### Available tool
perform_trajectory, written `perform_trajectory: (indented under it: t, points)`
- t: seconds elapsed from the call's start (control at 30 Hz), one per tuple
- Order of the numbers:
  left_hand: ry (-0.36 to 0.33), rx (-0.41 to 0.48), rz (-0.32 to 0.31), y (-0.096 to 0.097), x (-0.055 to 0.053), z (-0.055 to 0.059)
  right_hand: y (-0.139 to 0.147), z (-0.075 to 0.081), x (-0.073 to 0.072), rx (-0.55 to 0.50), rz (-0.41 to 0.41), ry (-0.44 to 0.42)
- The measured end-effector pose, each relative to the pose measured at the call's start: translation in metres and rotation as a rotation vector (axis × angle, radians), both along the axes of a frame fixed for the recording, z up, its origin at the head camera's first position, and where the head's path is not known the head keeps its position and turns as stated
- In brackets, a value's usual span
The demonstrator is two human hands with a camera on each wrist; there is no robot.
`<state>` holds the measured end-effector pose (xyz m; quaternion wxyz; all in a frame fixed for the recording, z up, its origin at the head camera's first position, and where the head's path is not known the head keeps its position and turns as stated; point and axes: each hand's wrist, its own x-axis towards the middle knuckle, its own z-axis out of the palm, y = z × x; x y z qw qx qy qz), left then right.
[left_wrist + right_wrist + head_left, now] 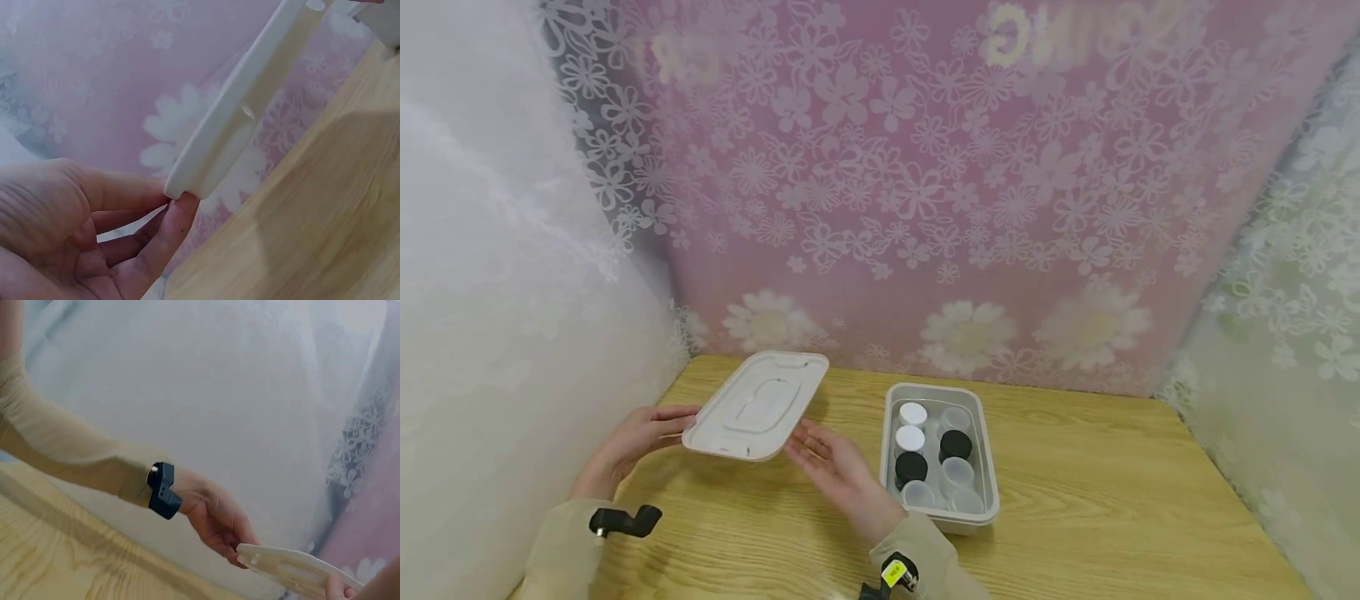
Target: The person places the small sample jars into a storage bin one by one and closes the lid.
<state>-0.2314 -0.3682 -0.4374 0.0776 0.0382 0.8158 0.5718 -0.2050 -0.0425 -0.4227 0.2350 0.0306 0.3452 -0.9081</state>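
Observation:
A white rectangular plastic lid [760, 404] is held up tilted above the left part of the table. My left hand [643, 433] pinches its left edge between thumb and fingers, plain in the left wrist view, where the lid [231, 106] shows edge-on. At the lid's opposite edge, my right hand [842, 471] holds it, with fingertips against its underside in the right wrist view; the thumb's place is hard to tell. Right of my right hand stands a white rectangular container [988, 467] without a cover, holding several small round jars with white, black and clear tops.
The container stands on a wood-grain table [1090, 492]. A pink flowered curtain [925, 208] hangs behind the table's back edge. Pale curtains [497, 250] close in both sides. Black camera mounts [625, 521] sit on both wrists.

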Motion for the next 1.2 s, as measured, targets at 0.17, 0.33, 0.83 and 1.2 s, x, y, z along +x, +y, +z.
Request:
perform_trajectory:
  t: [0.17, 0.33, 0.83, 1.2]
  points:
    - [0.005, 0.012, -0.024, 0.013, -0.002, 0.01, 0.015, 0.015, 0.002, -0.019, 0.0, 0.02]
    - [0.02, 0.011, -0.045, 0.031, -0.003, 0.025, 0.032, 0.026, 0.002, -0.015, -0.01, 0.059]
    - [0.029, 0.169, -0.064, 0.085, -0.006, 0.037, 0.092, 0.042, -0.001, -0.012, 0.01, 0.05]
    - [0.006, 0.254, -0.074, 0.124, -0.007, 0.043, 0.139, 0.047, -0.014, 0.175, 0.069, 0.119]
